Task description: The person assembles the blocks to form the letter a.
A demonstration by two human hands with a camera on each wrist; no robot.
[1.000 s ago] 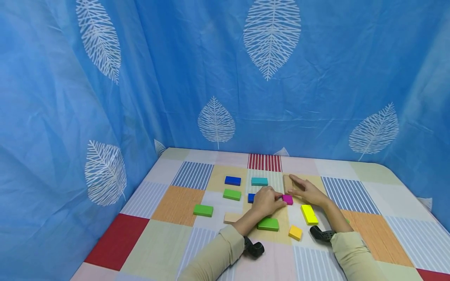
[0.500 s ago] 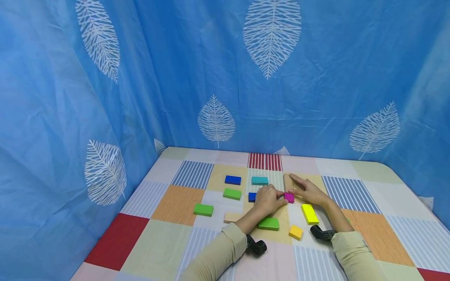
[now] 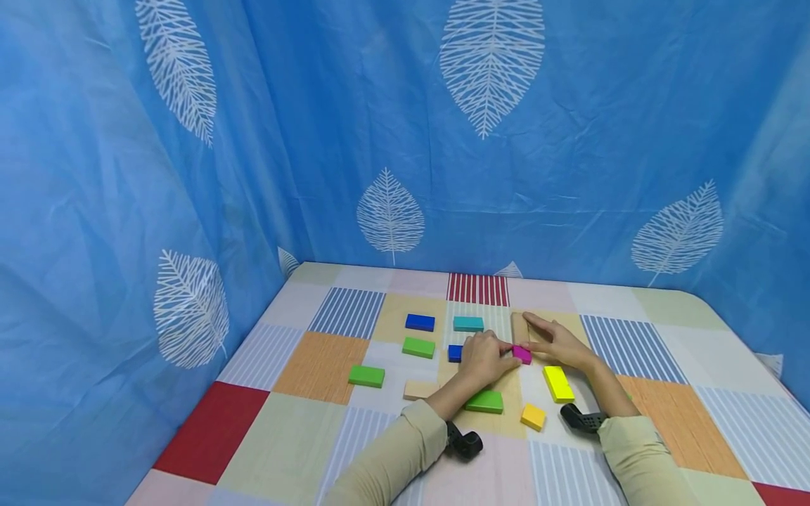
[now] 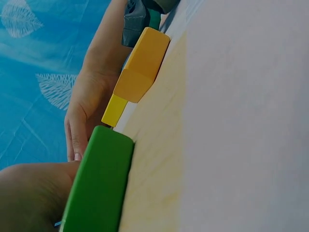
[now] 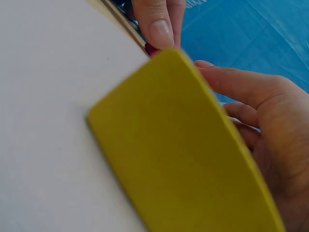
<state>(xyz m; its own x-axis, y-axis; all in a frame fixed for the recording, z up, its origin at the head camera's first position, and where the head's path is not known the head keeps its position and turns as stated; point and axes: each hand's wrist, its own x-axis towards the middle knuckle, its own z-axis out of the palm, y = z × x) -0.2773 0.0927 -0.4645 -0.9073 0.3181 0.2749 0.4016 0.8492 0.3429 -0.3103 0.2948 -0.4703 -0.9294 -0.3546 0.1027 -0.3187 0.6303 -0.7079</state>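
Magenta block (image 3: pixel 522 355): one, small, flat on the patchwork cloth (image 3: pixel 253 439); held; taken as clock centre in the head view, 12 at the top.
Left hand (image 3: pixel 484 361): at 9 o'clock, index finger and thumb pinching the magenta block.
Long tan block (image 3: pixel 519 327): one, at 12 o'clock, lengthwise, near end just beside the magenta block; contact between the two cannot be made out.
Right hand (image 3: pixel 561 346): between 2 and 3 o'clock; one fingertip at the far end of the long tan block, thumb by its near end; whether it grips or merely touches, cannot tell.
Teal block (image 3: pixel 468 324): one, at 10 o'clock.
Blue blocks: two; one entire (image 3: pixel 420 322), between 9 and 10; one at 9 (image 3: pixel 454 353), partly hidden behind the left hand.
Green blocks: two near 9 o'clock, the inner (image 3: pixel 418 348) and the outer (image 3: pixel 366 377); a third (image 3: pixel 484 402) at 7, beside the left forearm.
Second tan block (image 3: pixel 419 390): at 8 o'clock, partly covered by the left forearm.
Yellow block (image 3: pixel 558 384): one, at 4 o'clock, lengthwise.
Orange block (image 3: pixel 533 417): one, shorter, between 5 and 6.
Curtain (image 3: pixel 329 126): blue, white leaf print, beyond the cloth at 12.
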